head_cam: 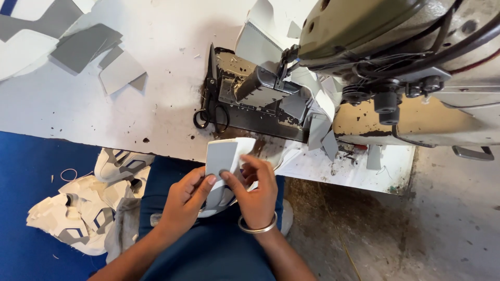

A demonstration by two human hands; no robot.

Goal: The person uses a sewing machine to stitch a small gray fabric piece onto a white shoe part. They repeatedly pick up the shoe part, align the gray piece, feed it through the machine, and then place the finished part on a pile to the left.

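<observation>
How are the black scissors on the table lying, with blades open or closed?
Closed. The black scissors lie flat on the white table, blades together in one narrow point, beside the sewing machine.

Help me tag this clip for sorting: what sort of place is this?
Probably a shoe-stitching workshop: an industrial sewing machine, scissors on the worn table, and cut grey and white pieces, one held in both hands.

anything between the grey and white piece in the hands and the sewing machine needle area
Nothing visible blocks it. Both the left hand and right hand already hold the grey and white piece. Black scissors lie off to the side of the sewing machine.
</observation>
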